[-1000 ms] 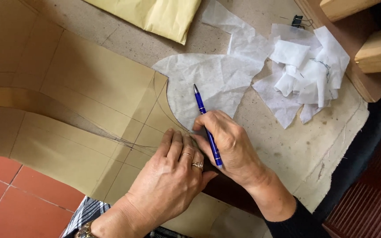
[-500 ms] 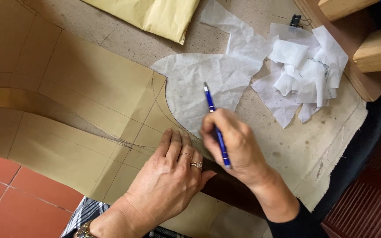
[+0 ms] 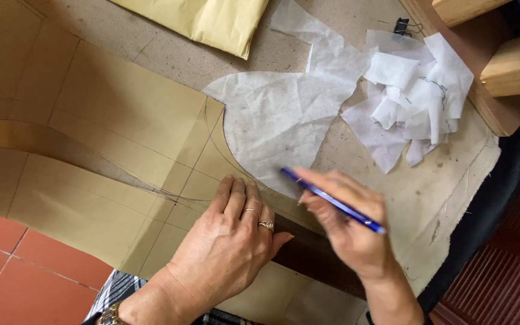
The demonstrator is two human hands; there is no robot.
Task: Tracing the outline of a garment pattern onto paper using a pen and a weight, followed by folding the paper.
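Head view: right hand [image 3: 347, 232] around blue pen [image 3: 332, 200], left hand [image 3: 227, 247] on brown paper [image 3: 109, 120].

One blue pen [image 3: 332, 200], two hands, one yellow envelope [image 3: 206, 21], one binder clip [image 3: 402, 26] (black) — two rings.

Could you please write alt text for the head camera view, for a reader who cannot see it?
A person's left hand presses flat on a sheet of brown pattern paper with pencilled curves, while the right hand holds a blue pen beside a crumpled white tissue piece. White paper scraps and a yellow envelope lie farther up the table.
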